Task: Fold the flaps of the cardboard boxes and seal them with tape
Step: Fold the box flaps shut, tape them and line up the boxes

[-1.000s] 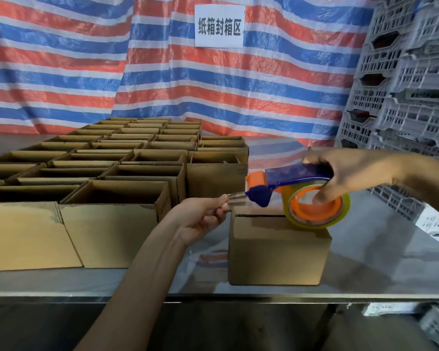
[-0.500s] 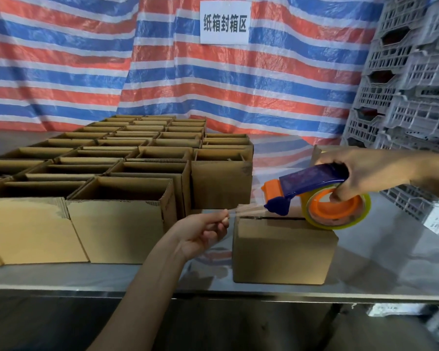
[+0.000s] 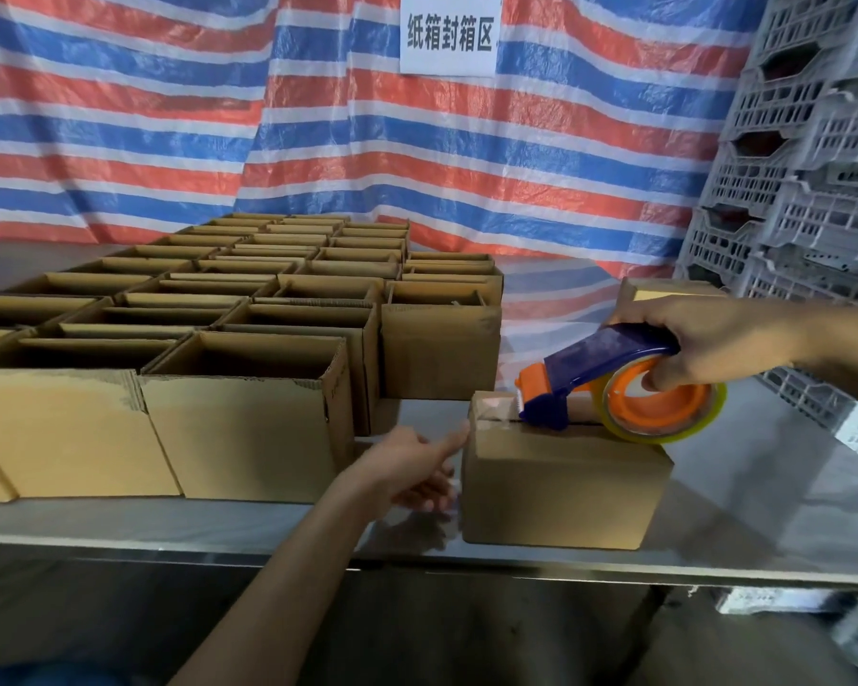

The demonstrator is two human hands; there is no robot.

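Now down on box [image 3: 560, 487], the tape dispenser [image 3: 590, 368].

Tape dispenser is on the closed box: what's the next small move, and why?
Probably draw the tape dispenser rightward along the top seam of the closed box: the right hand grips it near the seam's left end, clear tape covers only that end, and the left hand presses the box's left edge there.

Closed brown box [image 3: 560, 487] (flaps folded) under blue-orange tape dispenser [image 3: 620, 383].
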